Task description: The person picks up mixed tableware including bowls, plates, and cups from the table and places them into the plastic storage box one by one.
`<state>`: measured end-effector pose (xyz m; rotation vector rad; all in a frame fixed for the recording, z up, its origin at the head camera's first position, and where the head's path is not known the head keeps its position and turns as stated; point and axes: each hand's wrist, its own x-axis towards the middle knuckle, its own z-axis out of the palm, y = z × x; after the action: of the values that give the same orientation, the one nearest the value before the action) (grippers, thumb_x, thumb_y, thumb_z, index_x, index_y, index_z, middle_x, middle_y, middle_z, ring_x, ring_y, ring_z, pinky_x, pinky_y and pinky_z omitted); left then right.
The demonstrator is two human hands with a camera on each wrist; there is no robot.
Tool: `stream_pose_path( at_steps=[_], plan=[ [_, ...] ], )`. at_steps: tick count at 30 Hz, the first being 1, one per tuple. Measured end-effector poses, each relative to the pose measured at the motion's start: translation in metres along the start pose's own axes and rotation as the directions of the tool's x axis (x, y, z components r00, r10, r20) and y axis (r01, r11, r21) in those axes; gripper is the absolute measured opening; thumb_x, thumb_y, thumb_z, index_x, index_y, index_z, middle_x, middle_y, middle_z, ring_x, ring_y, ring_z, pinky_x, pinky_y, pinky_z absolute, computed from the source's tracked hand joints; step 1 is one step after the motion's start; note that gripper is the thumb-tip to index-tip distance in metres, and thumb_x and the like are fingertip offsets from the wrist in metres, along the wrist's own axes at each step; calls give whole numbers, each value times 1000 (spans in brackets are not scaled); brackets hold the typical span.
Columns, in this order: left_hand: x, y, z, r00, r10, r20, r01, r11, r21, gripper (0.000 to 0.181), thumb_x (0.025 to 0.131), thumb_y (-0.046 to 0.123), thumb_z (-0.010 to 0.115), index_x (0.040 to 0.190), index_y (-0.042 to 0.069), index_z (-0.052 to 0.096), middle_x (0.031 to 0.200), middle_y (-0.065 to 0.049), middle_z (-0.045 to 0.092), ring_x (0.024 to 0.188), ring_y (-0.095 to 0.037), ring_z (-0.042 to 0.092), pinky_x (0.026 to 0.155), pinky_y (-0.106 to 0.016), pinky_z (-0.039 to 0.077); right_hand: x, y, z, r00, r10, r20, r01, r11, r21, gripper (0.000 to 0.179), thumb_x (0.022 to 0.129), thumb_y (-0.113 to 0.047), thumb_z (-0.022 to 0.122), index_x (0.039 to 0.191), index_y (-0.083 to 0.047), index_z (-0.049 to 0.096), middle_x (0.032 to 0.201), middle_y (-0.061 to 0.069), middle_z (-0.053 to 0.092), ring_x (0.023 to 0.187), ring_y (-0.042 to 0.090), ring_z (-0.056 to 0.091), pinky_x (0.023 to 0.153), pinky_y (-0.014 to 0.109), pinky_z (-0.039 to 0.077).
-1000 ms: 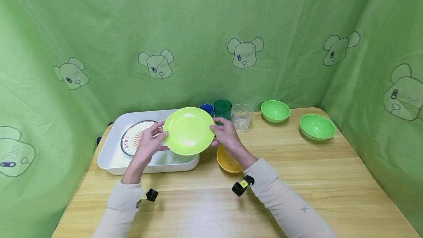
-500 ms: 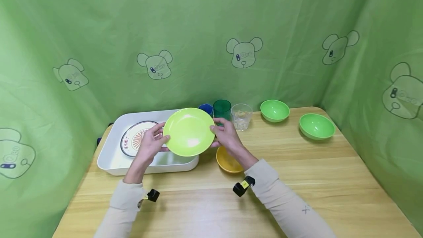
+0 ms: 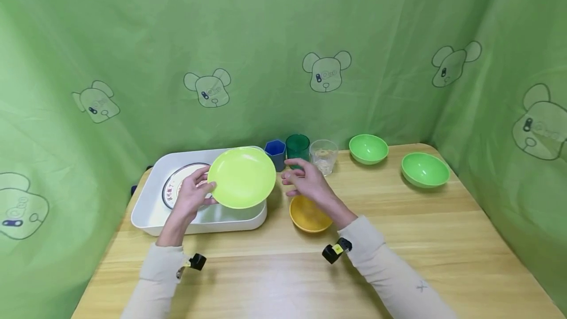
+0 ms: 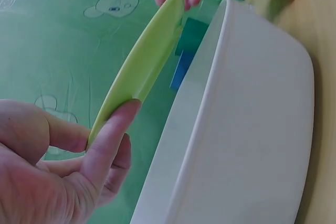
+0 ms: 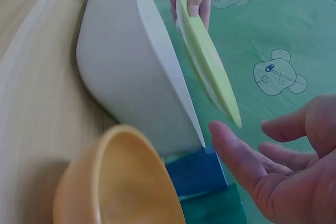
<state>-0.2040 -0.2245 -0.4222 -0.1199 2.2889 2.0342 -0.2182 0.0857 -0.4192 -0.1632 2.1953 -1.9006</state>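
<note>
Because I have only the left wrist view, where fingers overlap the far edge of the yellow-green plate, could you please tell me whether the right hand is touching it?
Observer: It is not touching; the head view shows a gap between the right hand and the edge of the yellow-green plate.

Operator: Thank you. I see mostly the outer wall of the white tray, so could you kindly tell me what lies inside it?

Observer: In the head view, a round white dish with a dark rim lies in it, partly hidden behind the left hand.
</note>
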Motion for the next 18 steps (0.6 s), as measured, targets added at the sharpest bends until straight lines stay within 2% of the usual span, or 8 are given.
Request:
stream_pose_path(
  at_steps=[3, 5, 10, 14, 18],
  plan=[
    [0, 0, -7, 1000, -8, -24, 9, 1000, 11, 61, 97, -10, 52, 156, -5, 33, 130, -23, 50, 79, -8, 65, 60, -25, 61, -5, 3, -5, 998, -60, 35, 63, 992, -107, 38, 101, -1, 58, 140, -2, 56, 123, 24, 66, 111, 39, 66, 79, 42, 63],
    [-1, 0, -13, 999, -13, -35, 14, 1000, 22, 62, 97, -10, 52, 156, -5, 33, 129, -23, 50, 78, -7, 65, 61, -27, 62, -8, 5, -7, 992, -107, 61, 117, 974, -193, 35, 100, 0, 59, 135, -2, 59, 123, 21, 67, 110, 37, 67, 80, 42, 63],
    [-1, -2, -27, 998, -27, -63, 29, 999, 42, 60, 97, -10, 51, 154, -5, 35, 124, -19, 52, 77, -8, 64, 64, -30, 63, -17, 12, -15, 973, -219, 70, 229, 896, -380, 31, 99, 0, 61, 129, -3, 65, 120, 16, 71, 110, 33, 67, 87, 40, 61],
    [1, -4, -39, 994, -25, -104, 31, 998, 57, 60, 98, -9, 50, 155, -4, 35, 126, -19, 50, 76, -6, 63, 63, -29, 62, -22, 17, -22, 962, -264, 66, 265, 855, -446, 28, 98, 0, 63, 126, -3, 67, 121, 14, 71, 114, 32, 66, 95, 43, 57],
    [2, -7, -50, 991, -44, -128, 51, 997, 51, 61, 99, -7, 48, 157, -6, 29, 132, -21, 46, 72, -6, 65, 64, -27, 62, -24, 21, -27, 966, -246, 82, 256, 858, -445, 29, 98, 0, 63, 127, -2, 66, 126, 16, 69, 119, 32, 64, 97, 44, 57]
  ],
)
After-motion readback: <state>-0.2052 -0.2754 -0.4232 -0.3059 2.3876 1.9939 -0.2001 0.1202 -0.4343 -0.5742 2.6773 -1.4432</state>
